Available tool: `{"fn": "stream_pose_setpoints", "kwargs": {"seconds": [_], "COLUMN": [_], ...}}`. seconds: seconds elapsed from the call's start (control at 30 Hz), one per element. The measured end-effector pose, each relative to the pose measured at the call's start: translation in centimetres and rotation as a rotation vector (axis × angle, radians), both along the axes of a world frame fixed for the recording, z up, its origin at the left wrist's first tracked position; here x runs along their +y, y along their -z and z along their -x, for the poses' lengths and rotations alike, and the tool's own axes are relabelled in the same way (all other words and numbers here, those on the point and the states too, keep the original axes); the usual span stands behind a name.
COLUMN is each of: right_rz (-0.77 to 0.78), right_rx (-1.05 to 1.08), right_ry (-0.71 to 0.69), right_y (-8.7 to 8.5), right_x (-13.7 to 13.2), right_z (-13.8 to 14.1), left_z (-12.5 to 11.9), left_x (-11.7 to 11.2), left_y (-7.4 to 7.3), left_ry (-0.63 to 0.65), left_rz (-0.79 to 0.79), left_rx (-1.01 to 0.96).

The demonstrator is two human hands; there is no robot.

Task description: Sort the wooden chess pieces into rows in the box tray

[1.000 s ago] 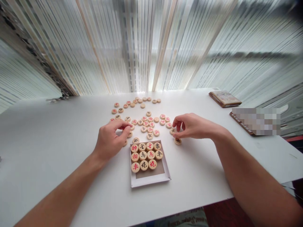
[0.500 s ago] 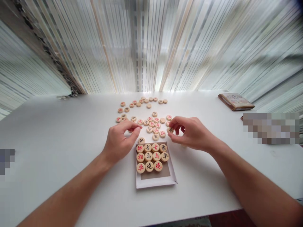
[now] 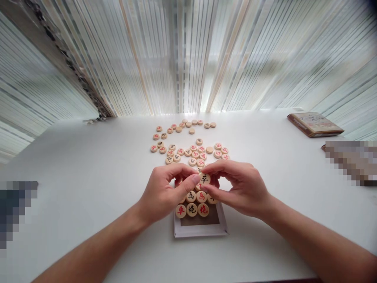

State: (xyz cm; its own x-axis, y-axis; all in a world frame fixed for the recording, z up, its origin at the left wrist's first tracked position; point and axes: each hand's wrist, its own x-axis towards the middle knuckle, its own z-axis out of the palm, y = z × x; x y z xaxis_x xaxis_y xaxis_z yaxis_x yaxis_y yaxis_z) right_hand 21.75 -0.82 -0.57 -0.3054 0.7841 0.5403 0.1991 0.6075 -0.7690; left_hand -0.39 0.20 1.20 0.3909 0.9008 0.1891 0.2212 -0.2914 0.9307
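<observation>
A round wooden Chinese chess piece [image 3: 204, 179] with a black character is pinched between the fingers of my right hand [image 3: 238, 188]. From the other side, the thumb and fingers of my left hand [image 3: 166, 192] close on the same piece's edge. Both hands hover over the back part of a shallow white box [image 3: 202, 232]. Inside it lie rows of chess pieces with red and black characters, among them a red one [image 3: 180, 211] and a black one [image 3: 192, 210] in the front row. My hands hide most of the back row.
Many loose chess pieces [image 3: 194, 154] are scattered on the white table [image 3: 88, 165] beyond the box, some face down. A flat patterned box [image 3: 316, 122] lies at the back right, with a blurred-out item [image 3: 350, 161] nearer. A striped curtain [image 3: 159, 59] hangs behind the table.
My right hand has brought the chess piece left and over the box, turning its face toward me. My left hand has moved right and met it. The view has shifted slightly.
</observation>
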Motion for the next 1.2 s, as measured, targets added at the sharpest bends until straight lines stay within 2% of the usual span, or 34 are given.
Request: {"fn": "stream_pose_setpoints", "kwargs": {"seconds": [0.1, 0.2, 0.3, 0.37, 0.83, 0.97, 1.2], "right_rz": [0.096, 0.28, 0.458, 0.519, 0.541, 0.605, 0.851], "right_rx": [0.083, 0.235, 0.358, 0.398, 0.435, 0.436, 0.509], "right_ry": [-0.064, -0.119, -0.133, -0.131, -0.064, -0.088, -0.11], "right_y": [0.21, 0.32, 0.12, -0.12, -0.64, -0.46, -0.09], "right_x": [-0.02, -0.13, -0.25, -0.29, -0.2, -0.13, 0.02], "right_z": [0.16, 0.41, 0.68, 0.8, 0.91, 0.79, 0.57], "left_z": [-0.18, -0.29, -0.32, -0.34, -0.54, -0.67, -0.82], "left_x": [-0.05, -0.08, -0.14, -0.21, -0.52, -0.54, -0.22], "left_y": [0.13, 0.22, 0.2, 0.2, 0.54, 0.2, 0.09], "left_ry": [-0.01, -0.028, -0.036, -0.041, -0.081, -0.082, -0.059], "left_rz": [0.016, 0.018, 0.013, -0.004, -0.132, -0.061, 0.137], "left_rx": [-0.01, -0.036, -0.059, -0.063, -0.075, -0.12, -0.232]}}
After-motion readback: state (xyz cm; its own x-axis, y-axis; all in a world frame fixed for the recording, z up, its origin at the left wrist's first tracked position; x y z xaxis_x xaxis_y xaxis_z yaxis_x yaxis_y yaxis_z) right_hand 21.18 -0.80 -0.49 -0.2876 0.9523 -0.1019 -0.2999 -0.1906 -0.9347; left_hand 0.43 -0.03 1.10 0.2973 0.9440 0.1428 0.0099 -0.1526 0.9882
